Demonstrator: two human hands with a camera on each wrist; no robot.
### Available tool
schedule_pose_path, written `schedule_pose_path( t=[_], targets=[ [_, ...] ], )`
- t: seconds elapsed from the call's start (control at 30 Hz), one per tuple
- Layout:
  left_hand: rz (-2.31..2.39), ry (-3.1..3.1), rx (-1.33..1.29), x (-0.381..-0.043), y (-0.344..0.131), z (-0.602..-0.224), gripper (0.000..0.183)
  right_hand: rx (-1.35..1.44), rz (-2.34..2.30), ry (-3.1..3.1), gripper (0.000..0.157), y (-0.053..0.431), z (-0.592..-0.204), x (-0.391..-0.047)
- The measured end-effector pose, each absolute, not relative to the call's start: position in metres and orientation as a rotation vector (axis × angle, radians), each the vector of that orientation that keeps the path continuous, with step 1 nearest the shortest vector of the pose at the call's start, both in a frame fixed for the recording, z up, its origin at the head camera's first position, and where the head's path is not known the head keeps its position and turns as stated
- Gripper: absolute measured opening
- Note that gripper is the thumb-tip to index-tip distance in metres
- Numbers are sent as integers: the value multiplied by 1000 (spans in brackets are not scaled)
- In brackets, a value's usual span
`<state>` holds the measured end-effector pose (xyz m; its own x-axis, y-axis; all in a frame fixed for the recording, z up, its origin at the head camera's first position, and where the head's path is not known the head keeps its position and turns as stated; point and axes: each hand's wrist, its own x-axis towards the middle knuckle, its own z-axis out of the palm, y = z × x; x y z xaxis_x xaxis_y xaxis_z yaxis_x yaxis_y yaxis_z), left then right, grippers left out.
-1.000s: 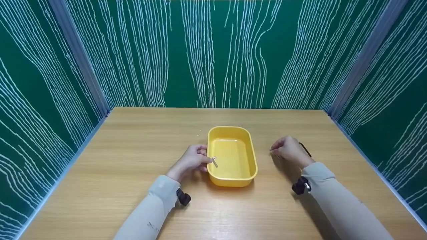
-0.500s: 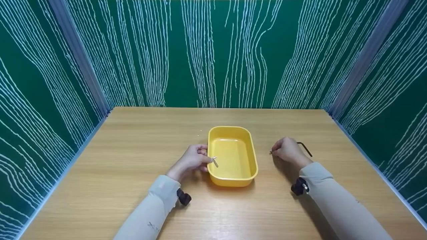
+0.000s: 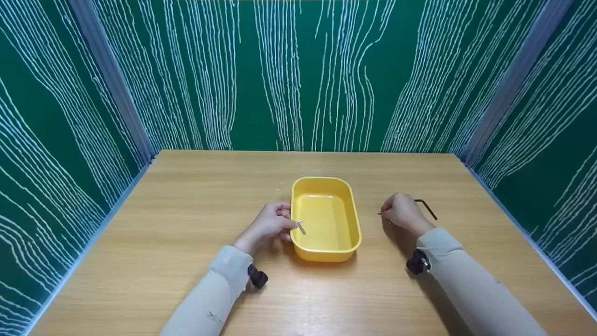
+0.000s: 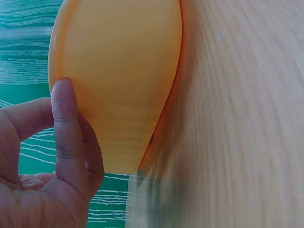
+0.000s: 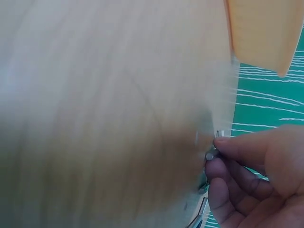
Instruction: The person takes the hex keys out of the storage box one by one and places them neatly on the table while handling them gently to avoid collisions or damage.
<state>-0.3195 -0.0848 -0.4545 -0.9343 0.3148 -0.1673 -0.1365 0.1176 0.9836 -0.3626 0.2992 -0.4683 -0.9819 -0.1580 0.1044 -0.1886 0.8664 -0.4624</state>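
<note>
My left hand (image 3: pixel 270 223) holds the left side of a yellow plastic bin (image 3: pixel 354 210), thumb over the rim and the other fingers along the outer wall. By the thumb tip, a small silver bolt (image 3: pixel 302 227) shows against the bin's inside. Right of the bin, my right hand (image 3: pixel 405 212) is low over the table, thumb and fingertips pinching a small metal screw (image 5: pixel 212 154). A second small metal piece (image 5: pixel 203 189) is beneath those fingers, partly hidden. Beyond the right hand lies a black L-shaped hex key (image 3: pixel 428 209), one end hidden by the hand.
The wooden table (image 3: pixel 186 196) carries a few tiny pale specks (image 3: pixel 279 190) left of the bin's far end. Green walls (image 3: pixel 322 79) with white wavy lines enclose the back and both sides.
The right hand has drifted slightly nearer and uncovered more of the hex key, while still pinching at the table. The left hand and bin have hardly moved.
</note>
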Motion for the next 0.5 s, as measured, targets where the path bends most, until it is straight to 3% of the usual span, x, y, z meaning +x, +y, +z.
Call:
schedule_pose_path(
  t=[0.5],
  targets=[
    [1874, 2075, 180, -320, -85, -455, 61, 204, 798, -3009, 13, 299, -461, -363]
  ],
)
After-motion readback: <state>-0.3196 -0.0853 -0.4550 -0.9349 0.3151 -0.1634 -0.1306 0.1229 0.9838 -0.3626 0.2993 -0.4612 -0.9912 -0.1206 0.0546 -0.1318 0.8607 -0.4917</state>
